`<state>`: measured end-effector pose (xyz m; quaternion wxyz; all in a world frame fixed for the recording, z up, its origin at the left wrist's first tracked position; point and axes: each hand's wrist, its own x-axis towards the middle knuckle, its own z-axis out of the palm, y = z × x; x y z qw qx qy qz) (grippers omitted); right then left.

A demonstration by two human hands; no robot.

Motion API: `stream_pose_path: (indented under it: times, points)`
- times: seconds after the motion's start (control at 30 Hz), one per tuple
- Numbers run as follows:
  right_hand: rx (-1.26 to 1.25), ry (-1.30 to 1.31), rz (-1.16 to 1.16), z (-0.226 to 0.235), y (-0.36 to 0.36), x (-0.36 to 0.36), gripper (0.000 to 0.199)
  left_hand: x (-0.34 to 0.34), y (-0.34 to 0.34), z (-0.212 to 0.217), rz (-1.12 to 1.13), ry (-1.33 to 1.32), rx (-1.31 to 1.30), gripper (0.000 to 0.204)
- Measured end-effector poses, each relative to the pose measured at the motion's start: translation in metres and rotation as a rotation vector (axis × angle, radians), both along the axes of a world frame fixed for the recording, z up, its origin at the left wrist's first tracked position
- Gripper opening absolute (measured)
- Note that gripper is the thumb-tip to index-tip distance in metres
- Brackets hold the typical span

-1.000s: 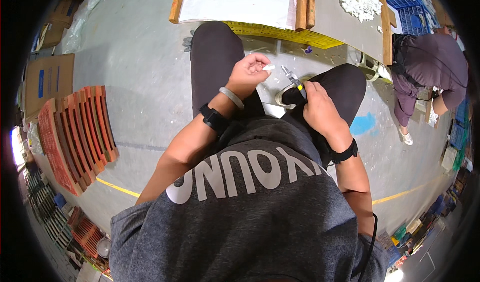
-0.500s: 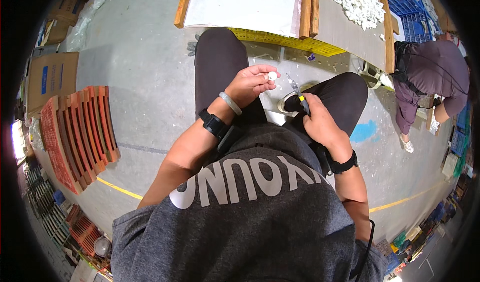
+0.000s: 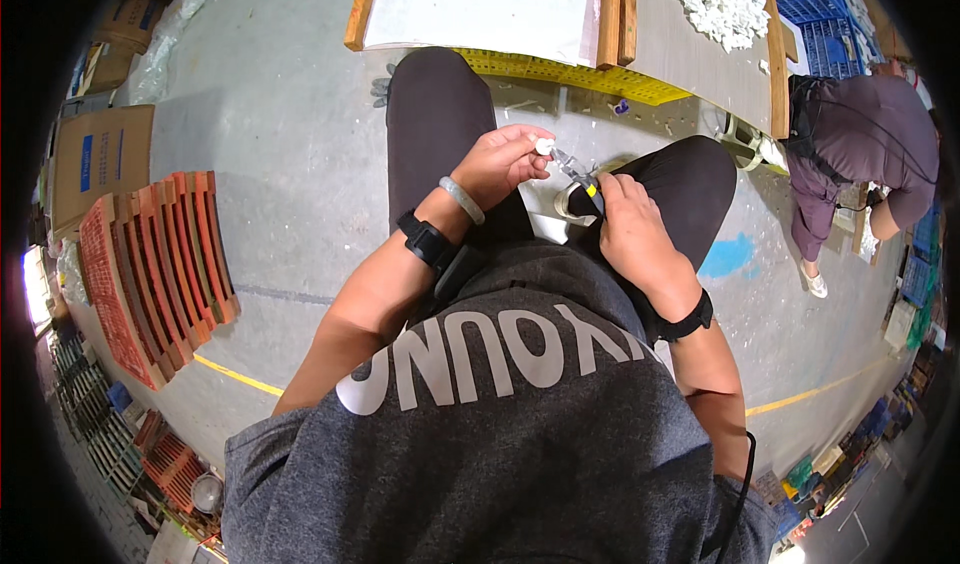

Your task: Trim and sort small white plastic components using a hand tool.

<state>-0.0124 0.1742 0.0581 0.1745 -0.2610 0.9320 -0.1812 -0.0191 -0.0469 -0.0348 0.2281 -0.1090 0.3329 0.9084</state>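
Note:
Between the thumb and fingertips of my left hand [image 3: 498,169] is a small white rounded piece [image 3: 544,147], apparently plastic. My right hand [image 3: 638,232] is closed round the dark and yellow handles of a pair of nippers [image 3: 574,169]. Their silver jaws point up and left and reach the white piece, seemingly touching its edge. Whether the jaws are closed on it is too small to tell. Both hands are held above my lap, between my knees.
Ahead stands a wood-edged work table [image 3: 490,9] with a pile of small white pieces [image 3: 715,4] at its right. A yellow crate [image 3: 570,76] is under it. Another person [image 3: 865,134] bends at the right. Red slatted crates [image 3: 160,274] and a cardboard box [image 3: 105,159] stand left.
My right hand has brought the nippers up and left, so their jaws now meet the white piece. My left hand has barely moved and still pinches it.

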Motion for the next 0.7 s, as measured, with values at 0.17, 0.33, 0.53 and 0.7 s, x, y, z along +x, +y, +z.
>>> stream_pose_path:
  times: [0.17, 0.33, 0.53, 0.7]
  points:
    - [0.133, 0.131, 0.037, 0.0, -0.002, 0.003, 0.041, -0.001, 0.003, 0.0, 0.008, -0.012, -0.059, 0.024]
    - [0.167, 0.108, 0.043, -0.001, -0.004, 0.0, 0.036, 0.0, 0.004, -0.003, 0.007, -0.02, -0.114, 0.023]
    - [0.029, -0.081, -0.032, -0.004, 0.004, -0.004, 0.033, -0.002, 0.003, -0.004, -0.013, -0.03, -0.149, 0.023]
    - [-0.17, -0.246, -0.102, -0.012, 0.019, -0.008, 0.042, -0.002, -0.001, 0.002, -0.007, -0.083, -0.018, 0.022]
